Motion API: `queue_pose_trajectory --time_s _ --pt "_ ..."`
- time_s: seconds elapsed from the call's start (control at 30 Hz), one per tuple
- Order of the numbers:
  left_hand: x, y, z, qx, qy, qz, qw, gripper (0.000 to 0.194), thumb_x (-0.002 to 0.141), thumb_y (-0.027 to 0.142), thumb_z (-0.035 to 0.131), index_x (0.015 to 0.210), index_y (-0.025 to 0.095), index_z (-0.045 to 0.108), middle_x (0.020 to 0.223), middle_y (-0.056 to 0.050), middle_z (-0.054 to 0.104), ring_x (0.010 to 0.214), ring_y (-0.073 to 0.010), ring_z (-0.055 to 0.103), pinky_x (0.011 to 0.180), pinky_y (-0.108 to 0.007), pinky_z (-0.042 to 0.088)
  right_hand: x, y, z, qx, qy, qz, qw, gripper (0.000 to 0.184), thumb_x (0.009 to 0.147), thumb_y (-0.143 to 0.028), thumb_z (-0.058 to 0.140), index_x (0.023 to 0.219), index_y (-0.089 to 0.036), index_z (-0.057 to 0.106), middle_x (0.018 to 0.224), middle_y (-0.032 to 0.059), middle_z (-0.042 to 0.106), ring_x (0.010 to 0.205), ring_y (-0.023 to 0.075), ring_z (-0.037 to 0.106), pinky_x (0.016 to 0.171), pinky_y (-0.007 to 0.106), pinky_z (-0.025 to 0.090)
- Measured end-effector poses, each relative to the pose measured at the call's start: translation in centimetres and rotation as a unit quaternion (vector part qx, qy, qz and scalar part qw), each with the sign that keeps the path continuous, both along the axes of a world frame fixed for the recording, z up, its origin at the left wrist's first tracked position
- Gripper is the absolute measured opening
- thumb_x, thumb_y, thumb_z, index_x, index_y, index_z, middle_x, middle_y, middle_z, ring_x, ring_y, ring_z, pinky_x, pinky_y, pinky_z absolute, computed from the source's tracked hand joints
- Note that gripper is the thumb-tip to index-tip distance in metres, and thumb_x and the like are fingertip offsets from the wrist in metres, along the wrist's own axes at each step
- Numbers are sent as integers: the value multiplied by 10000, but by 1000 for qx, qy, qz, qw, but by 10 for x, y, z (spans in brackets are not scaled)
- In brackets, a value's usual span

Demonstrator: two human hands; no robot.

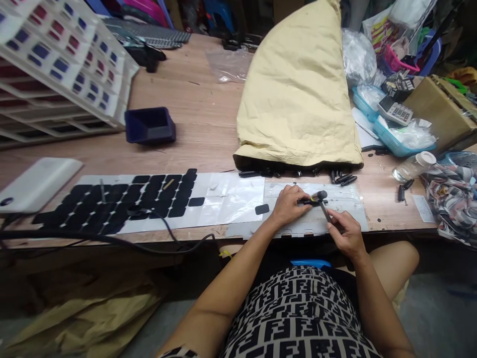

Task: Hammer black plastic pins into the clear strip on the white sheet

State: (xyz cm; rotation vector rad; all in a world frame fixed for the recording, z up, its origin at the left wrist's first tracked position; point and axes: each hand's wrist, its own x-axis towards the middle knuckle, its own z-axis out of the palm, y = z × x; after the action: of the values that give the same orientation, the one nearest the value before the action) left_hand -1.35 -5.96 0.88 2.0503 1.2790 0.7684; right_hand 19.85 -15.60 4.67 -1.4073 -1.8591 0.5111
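Slim black part (306, 202) on a pale sheet (352, 211) at the near edge of the tabletop (201, 109), close by the head of a small hammer (325, 211).
Pinched in fingers of the left hand (291, 203); hammer handle in curled fingers of the right hand (347, 232). Best steadied, fingertips clear, and tapped lightly.

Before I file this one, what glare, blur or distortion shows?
All in the head view: glare whitens the glossy white sheet and clear plastic bag; the white plastic lattice crate looks stretched; deep shadow below the wood-grain table; the black-headed hammer in the right hand looks slightly soft.
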Motion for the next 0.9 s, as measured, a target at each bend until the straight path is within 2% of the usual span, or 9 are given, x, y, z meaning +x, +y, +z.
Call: queue_pose_trajectory --time_s 0.2,0.33,0.53,0.77,0.9 --pt "-1 1 -2 0 -7 -2 1000 206 780 275 781 979 235 746 958 -31 659 966 -231 536 879 -384 442 -9 -1 1 33 -13 19 999 401 879 -193 600 1268 -237 688 794 39 674 748 208 600 712 359 539" --pt "-1 1 1 -16 -10 2 1000 220 774 262 783 989 244 743 969 -23 667 983 -231 542 899 -384 438 -10 0 -1 15 -15 19 1000 383 879 -184 602 1248 -221 696 794 35 668 719 192 589 694 344 537" --pt "-1 0 4 -24 -8 0 1000 187 779 258 770 962 237 742 969 -21 675 990 -235 546 903 -387 438 -4 0 0 -6 20 -30 999 361 884 -224 607 1232 -229 705 794 26 636 729 181 602 717 335 542" --pt "-1 1 3 -25 -8 -1 1000 186 776 260 762 960 242 745 968 -25 670 993 -239 545 898 -389 440 7 2 -2 -43 22 -30 998 350 865 -251 618 1197 -235 726 784 18 616 693 170 592 676 316 536" --pt "-1 0 2 -29 -10 2 1000 171 775 270 763 943 247 741 962 -22 667 982 -236 541 893 -386 440 22 11 -5 -36 54 -94 993 354 857 -290 639 1192 -220 730 792 15 605 710 169 585 700 318 523"
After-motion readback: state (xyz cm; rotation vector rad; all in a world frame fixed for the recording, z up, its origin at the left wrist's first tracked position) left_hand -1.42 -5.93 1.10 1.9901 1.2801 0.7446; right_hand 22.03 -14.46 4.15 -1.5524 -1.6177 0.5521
